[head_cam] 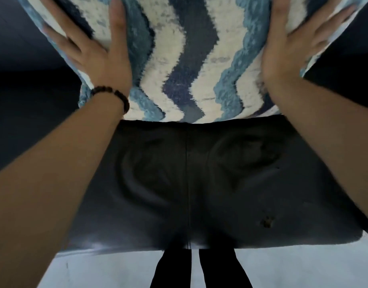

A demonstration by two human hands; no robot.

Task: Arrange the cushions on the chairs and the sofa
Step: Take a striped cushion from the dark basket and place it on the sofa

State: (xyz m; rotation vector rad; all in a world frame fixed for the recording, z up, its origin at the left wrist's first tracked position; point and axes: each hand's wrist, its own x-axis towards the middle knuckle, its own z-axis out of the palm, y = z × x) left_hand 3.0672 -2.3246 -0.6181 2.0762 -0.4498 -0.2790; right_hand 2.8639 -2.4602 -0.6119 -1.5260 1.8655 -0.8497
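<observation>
Both hands, the left hand point(95, 59) and right hand point(293, 53), press flat with fingers spread on the zigzag cushion point(179, 59) standing at the far edge of the dark seat point(189, 183), seemingly setting it upright; next probably comes letting go.

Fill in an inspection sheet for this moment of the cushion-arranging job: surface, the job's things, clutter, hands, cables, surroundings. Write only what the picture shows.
Surface: dark seat, creased, centre seam, a small scuffed mark near its front right.
Job's things: zigzag cushion in blue, navy and white, standing on the back of the seat.
Clutter: nothing seen.
Hands: left hand and right hand lie flat, fingers spread, on the cushion's two sides; beaded bracelet on the left wrist.
Cables: nothing seen.
Surroundings: pale floor in front of the seat, the person's dark legs on it; either side of the seat is too dark to tell.
</observation>
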